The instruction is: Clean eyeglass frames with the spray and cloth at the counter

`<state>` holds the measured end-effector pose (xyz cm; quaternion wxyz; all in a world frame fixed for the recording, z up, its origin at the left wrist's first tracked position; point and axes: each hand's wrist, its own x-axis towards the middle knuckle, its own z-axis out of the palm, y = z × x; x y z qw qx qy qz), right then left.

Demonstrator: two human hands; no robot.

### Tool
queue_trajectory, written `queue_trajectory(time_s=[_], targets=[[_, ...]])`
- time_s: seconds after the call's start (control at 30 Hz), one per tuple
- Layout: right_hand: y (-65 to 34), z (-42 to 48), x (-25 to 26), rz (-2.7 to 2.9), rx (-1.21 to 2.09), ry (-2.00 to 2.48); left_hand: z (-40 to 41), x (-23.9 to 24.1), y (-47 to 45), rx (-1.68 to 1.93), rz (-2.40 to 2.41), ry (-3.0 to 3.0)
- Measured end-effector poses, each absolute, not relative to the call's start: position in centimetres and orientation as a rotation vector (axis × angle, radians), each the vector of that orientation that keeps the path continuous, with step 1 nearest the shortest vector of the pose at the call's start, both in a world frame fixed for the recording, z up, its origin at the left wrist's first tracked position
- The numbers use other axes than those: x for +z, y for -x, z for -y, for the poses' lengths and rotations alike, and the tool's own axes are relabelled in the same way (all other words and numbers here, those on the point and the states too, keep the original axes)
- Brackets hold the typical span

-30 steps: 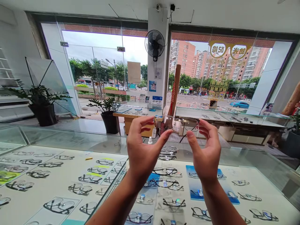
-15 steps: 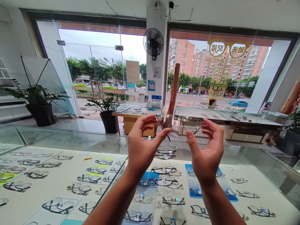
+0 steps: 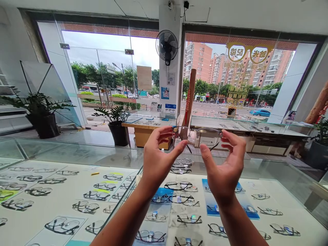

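A thin-rimmed pair of glasses (image 3: 202, 136) with clear lenses is held up in front of me at chest height, above the glass display counter (image 3: 77, 153). My left hand (image 3: 159, 157) pinches its left end between thumb and fingers. My right hand (image 3: 225, 164) grips the right end the same way. The temples hang folded down behind the lenses. Both palms face me.
Under the counter glass lie several rows of spectacle frames (image 3: 176, 186) on white and blue trays. Beyond stand potted plants (image 3: 116, 123), a wooden desk (image 3: 146, 128), another glass counter (image 3: 251, 128), a pillar with a wall fan (image 3: 167, 44) and large shop windows.
Both hands have shifted slightly and tilted the glasses; the frame now sits a little lower and more level. The view has drifted a bit left.
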<state>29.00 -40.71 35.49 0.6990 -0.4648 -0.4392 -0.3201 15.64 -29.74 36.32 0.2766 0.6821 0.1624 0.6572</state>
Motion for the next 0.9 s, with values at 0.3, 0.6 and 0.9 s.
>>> queue_trajectory(time_s=[0.3,0.6,0.9], targets=[[-29.4,40.5,35.3,0.984,-0.65,1.061,30.5,36.6,-15.6,1.853,-0.484,-1.849],[-29.8,40.3,35.2,1.0,-0.566,1.097,31.1,36.3,-15.5,1.95,-0.554,-1.864],[-29.9,40.1,35.0,1.011,-0.52,1.051,31.0,36.0,-15.7,2.144,-0.484,-1.932]])
